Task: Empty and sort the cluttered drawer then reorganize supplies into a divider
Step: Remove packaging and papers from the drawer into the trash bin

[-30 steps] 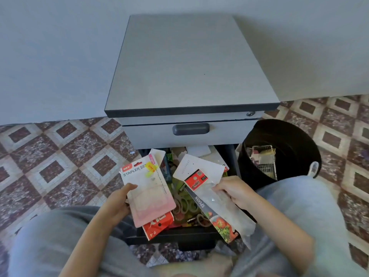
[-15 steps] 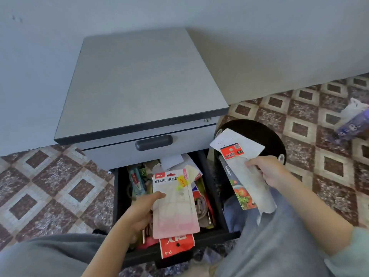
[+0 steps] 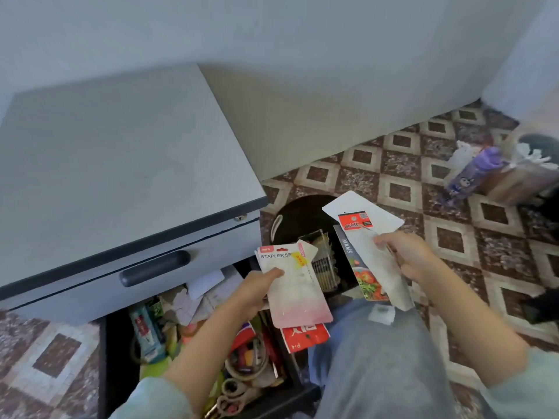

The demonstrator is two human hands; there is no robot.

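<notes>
My left hand (image 3: 257, 287) clamped on stapler set card (image 3: 295, 285), red pack (image 3: 304, 335) behind it, held above open drawer's (image 3: 193, 343) right edge. Right hand (image 3: 408, 257) pinching white gsoft packet (image 3: 367, 237) plus spoon pack (image 3: 361, 273) over black bin (image 3: 295, 216). Drawer holds clutter: tape rolls, scissors probably, blurred.

The cabinet (image 3: 121, 164) is pale grey with a dark edge band and a dark grey handle (image 3: 155, 268). The floor tiles (image 3: 393, 173) carry brown and cream diamonds. The stapler set card (image 3: 295, 285) fades from white to pink, with a yellow sticker. The gsoft label (image 3: 354, 220) is red on white. The bin (image 3: 298, 220) is black. The trouser leg (image 3: 381, 364) is grey.
</notes>
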